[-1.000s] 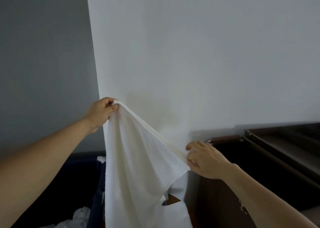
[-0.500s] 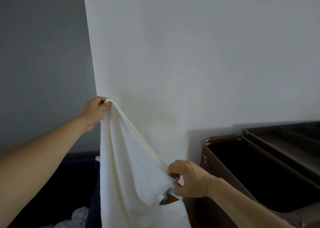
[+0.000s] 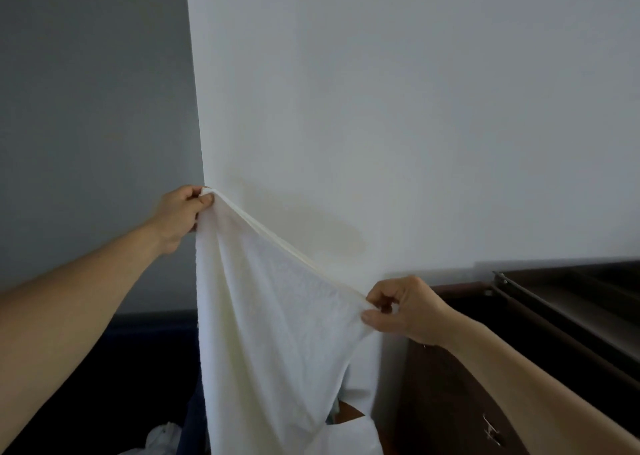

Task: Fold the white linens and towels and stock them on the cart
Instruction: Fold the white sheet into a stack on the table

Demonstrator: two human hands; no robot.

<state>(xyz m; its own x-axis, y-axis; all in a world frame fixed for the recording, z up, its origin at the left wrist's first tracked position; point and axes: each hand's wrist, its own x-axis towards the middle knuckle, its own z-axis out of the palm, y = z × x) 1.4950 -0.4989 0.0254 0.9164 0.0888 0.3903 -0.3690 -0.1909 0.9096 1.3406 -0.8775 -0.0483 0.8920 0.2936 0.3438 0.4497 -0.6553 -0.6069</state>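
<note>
White towel point(image 3: 277, 333) hangs mid-frame, top hem pulled taut. The left hand point(image 3: 180, 215) pinches its corner at nine o'clock. The right hand point(image 3: 405, 311) pinches the hem at five o'clock (it has just slid outward), by the dark cart point(image 3: 571, 316). The towel looks squared for a first fold.

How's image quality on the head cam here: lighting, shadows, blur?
Head view: dim, even light, no glare; the towel casts a soft shadow on the white wall; the dark cart at right and the bin at lower left are underexposed, little detail; left hand, right hand and towel weave look sharp, no obvious motion blur; the wide-angle lens slightly bows the wall corner.
</note>
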